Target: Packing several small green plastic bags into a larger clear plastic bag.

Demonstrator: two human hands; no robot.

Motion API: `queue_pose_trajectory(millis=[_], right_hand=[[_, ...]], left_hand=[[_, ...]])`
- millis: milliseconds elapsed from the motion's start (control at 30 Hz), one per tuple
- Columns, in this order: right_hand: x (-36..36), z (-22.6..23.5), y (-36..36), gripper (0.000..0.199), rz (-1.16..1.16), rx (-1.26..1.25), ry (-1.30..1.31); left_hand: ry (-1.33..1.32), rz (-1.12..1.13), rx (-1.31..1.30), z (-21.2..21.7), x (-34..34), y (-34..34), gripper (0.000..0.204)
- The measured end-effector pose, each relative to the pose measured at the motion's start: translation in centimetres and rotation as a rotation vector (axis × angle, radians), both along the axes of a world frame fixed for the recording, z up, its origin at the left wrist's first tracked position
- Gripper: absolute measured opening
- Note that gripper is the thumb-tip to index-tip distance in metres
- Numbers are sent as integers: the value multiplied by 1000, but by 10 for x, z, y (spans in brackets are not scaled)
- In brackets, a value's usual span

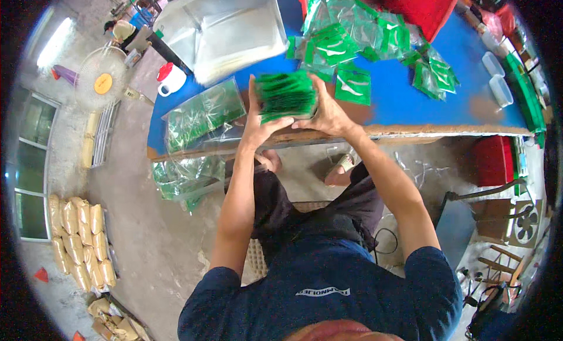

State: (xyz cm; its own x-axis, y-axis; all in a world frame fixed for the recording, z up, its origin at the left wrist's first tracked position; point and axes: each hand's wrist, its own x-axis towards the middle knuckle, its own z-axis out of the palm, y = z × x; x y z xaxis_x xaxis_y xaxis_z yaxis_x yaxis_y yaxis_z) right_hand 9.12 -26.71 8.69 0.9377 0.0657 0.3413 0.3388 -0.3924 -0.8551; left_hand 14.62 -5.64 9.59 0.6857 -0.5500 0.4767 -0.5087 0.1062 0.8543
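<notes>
Both forearms reach forward, left hand (258, 115) and right hand (328, 112) cupped facing each other.

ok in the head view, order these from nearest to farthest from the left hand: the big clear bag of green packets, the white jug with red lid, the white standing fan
1. Big clear bag of green packets, just left of the left hand, on the blue table.
2. White jug with red lid, farther up-left near the table's end.
3. White standing fan, farthest left, on the floor beyond the table.
</notes>
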Motion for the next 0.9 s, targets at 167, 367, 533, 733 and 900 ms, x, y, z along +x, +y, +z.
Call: queue_pose_trajectory(millis=[167,367,533,733,900], right_hand=[[2,18,1,114,-25,-65,-55],[8,11,3,109,12,-85,-41],[6,1,-2,103,16,-133,-165],[7,4,4,100,17,-78,-35],[9,0,2,108,18,-150,0]], left_hand=[[361,-127,-130,3,11,-6,120],[209,61,-57,-1,12,-7,119],[350,-4,-101,-8,10,-6,121],[291,-20,146,-7,19,-2,110],[91,79,207,4,2,-3,114]])
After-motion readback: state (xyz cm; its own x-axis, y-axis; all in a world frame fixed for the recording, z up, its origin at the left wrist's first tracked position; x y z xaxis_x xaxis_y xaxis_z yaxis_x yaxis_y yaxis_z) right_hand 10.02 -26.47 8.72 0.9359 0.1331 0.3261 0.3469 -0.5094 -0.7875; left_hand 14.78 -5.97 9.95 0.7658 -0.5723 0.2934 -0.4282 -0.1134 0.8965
